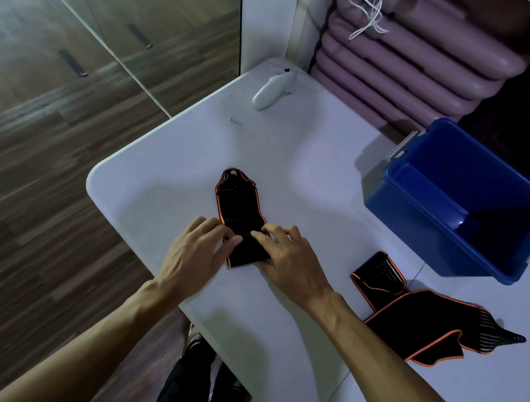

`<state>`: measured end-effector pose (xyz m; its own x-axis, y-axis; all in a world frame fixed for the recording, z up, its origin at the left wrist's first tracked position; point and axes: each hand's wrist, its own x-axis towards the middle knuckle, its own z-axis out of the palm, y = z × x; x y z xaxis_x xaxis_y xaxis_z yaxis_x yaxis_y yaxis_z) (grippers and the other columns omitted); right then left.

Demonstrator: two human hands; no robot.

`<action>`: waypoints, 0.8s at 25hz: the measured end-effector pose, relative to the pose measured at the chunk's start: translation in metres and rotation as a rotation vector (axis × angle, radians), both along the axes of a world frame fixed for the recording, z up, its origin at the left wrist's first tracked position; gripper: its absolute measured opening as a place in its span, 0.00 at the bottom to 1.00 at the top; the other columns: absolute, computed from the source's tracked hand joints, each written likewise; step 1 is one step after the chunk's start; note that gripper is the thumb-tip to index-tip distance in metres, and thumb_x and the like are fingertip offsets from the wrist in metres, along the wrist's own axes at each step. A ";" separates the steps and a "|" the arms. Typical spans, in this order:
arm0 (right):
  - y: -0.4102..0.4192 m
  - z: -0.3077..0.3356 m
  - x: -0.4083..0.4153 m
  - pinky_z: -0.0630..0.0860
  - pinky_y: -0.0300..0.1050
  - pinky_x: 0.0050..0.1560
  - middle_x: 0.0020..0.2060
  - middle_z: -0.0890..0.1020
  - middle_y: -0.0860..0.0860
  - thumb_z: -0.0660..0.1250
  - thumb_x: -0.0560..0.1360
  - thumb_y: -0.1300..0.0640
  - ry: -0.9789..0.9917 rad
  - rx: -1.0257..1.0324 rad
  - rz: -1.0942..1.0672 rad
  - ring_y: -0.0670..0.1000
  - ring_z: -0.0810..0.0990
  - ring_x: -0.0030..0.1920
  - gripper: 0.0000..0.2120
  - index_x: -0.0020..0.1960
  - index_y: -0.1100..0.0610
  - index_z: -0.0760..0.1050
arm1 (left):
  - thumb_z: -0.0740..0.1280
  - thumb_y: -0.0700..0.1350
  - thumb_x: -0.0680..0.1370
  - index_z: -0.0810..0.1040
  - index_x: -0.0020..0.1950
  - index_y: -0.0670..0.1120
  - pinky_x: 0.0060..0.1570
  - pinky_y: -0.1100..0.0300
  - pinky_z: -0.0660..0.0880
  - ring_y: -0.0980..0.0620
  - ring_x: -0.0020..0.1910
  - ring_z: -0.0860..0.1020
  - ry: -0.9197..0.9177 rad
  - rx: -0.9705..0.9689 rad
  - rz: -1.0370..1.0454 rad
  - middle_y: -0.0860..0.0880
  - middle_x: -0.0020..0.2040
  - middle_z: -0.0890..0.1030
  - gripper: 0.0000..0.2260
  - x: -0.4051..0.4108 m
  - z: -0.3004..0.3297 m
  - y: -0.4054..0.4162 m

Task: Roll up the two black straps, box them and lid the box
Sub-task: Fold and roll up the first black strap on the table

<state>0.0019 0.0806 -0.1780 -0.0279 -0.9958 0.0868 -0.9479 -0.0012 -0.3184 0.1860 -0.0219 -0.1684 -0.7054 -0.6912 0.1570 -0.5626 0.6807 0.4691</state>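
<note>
Wooden plank floor (45, 145) occupies the left of the view, beside a white rounded-corner table (167, 161). On the table's far part lie a small metal nail (235, 120) and a white plastic handheld device (268, 95) with a cord.

Left hand (198, 252): fingers curled, fingertips pressing the near, folded end of the first black fabric strap with orange edging (240, 211). The strap lies flat on the table, running away from the person; its near end is partly rolled. Right hand (286, 257): fingers bent, fingertips pinching the same rolled end from the other side.

To the right, the second black strap with orange edging (410, 314) lies loose and unrolled on the table, well apart from both hands. Beyond it stands an open blue plastic box (422, 221), its interior holding no strap; no lid on it. Stacked mauve padded mats (410, 61) sit behind the table.
</note>
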 end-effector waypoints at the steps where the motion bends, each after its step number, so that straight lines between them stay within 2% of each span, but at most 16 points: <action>1: 0.000 0.000 -0.001 0.79 0.56 0.39 0.60 0.78 0.56 0.76 0.69 0.55 0.019 -0.005 0.012 0.60 0.76 0.51 0.26 0.65 0.57 0.75 | 0.59 0.52 0.81 0.80 0.54 0.44 0.50 0.52 0.76 0.47 0.51 0.77 0.031 -0.018 -0.004 0.48 0.51 0.81 0.15 -0.006 0.001 -0.006; 2: 0.000 0.001 -0.001 0.78 0.55 0.39 0.60 0.78 0.56 0.76 0.69 0.56 0.034 -0.006 0.020 0.60 0.76 0.51 0.26 0.65 0.56 0.76 | 0.58 0.50 0.82 0.79 0.57 0.43 0.54 0.52 0.76 0.46 0.54 0.77 0.046 -0.023 -0.018 0.47 0.54 0.81 0.15 -0.012 -0.001 -0.012; 4: 0.000 0.002 -0.003 0.78 0.55 0.39 0.60 0.79 0.56 0.77 0.69 0.56 0.044 -0.015 0.025 0.61 0.76 0.51 0.26 0.65 0.56 0.76 | 0.53 0.51 0.82 0.75 0.66 0.41 0.64 0.51 0.72 0.43 0.66 0.73 -0.019 0.040 -0.077 0.43 0.66 0.77 0.21 -0.021 -0.009 -0.027; 6: -0.001 0.003 -0.002 0.78 0.56 0.40 0.60 0.78 0.56 0.76 0.69 0.56 0.042 -0.007 0.031 0.61 0.76 0.52 0.26 0.66 0.57 0.75 | 0.46 0.56 0.81 0.66 0.74 0.43 0.72 0.48 0.63 0.47 0.75 0.62 -0.171 0.119 -0.130 0.45 0.75 0.66 0.27 -0.021 -0.018 -0.040; 8: -0.002 0.004 -0.002 0.79 0.57 0.40 0.59 0.79 0.57 0.76 0.69 0.56 0.041 0.001 0.038 0.61 0.76 0.52 0.26 0.65 0.57 0.75 | 0.44 0.56 0.81 0.60 0.77 0.46 0.75 0.46 0.57 0.51 0.78 0.54 -0.280 0.097 -0.172 0.49 0.78 0.58 0.27 -0.016 -0.027 -0.049; 10: -0.003 0.005 -0.003 0.79 0.56 0.40 0.59 0.79 0.57 0.76 0.69 0.56 0.039 0.001 0.046 0.61 0.77 0.52 0.25 0.65 0.58 0.76 | 0.48 0.53 0.82 0.61 0.76 0.46 0.74 0.45 0.58 0.50 0.77 0.55 -0.273 0.050 -0.208 0.48 0.78 0.59 0.24 -0.014 -0.028 -0.053; 12: -0.003 0.006 -0.005 0.78 0.54 0.40 0.60 0.78 0.56 0.76 0.70 0.55 0.038 0.000 0.069 0.61 0.76 0.53 0.24 0.65 0.57 0.76 | 0.54 0.49 0.83 0.70 0.71 0.43 0.70 0.46 0.66 0.46 0.74 0.64 -0.126 0.017 -0.166 0.44 0.74 0.67 0.20 -0.013 -0.021 -0.048; 14: -0.005 0.005 -0.009 0.78 0.53 0.40 0.60 0.79 0.55 0.75 0.70 0.54 0.048 0.002 0.091 0.60 0.76 0.54 0.24 0.65 0.56 0.76 | 0.60 0.47 0.81 0.77 0.64 0.41 0.62 0.50 0.73 0.43 0.64 0.75 0.084 0.000 -0.105 0.42 0.65 0.77 0.15 -0.007 -0.014 -0.032; 15: -0.007 0.005 -0.011 0.77 0.53 0.40 0.60 0.79 0.55 0.74 0.71 0.53 0.049 0.005 0.100 0.60 0.76 0.54 0.24 0.65 0.56 0.76 | 0.63 0.48 0.80 0.78 0.62 0.42 0.59 0.52 0.74 0.45 0.59 0.77 0.137 0.007 -0.118 0.43 0.60 0.79 0.14 -0.001 -0.010 -0.019; 17: -0.012 0.005 -0.016 0.77 0.54 0.43 0.60 0.79 0.54 0.70 0.74 0.50 0.020 0.034 0.126 0.59 0.75 0.55 0.23 0.67 0.56 0.75 | 0.68 0.51 0.77 0.77 0.62 0.42 0.57 0.56 0.74 0.48 0.57 0.76 0.119 0.032 -0.182 0.45 0.58 0.78 0.18 0.010 -0.008 0.005; 20: -0.019 0.011 -0.023 0.76 0.53 0.52 0.62 0.78 0.53 0.62 0.76 0.45 -0.076 0.148 0.159 0.57 0.73 0.57 0.26 0.70 0.55 0.72 | 0.67 0.53 0.76 0.76 0.64 0.41 0.59 0.57 0.73 0.47 0.59 0.76 0.097 0.064 -0.152 0.44 0.60 0.78 0.21 0.014 -0.013 0.015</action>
<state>-0.0210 0.0617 -0.1667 0.1292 -0.9900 -0.0573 -0.9130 -0.0962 -0.3964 0.1997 -0.0065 -0.1818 -0.7861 -0.5888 0.1882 -0.4058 0.7212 0.5615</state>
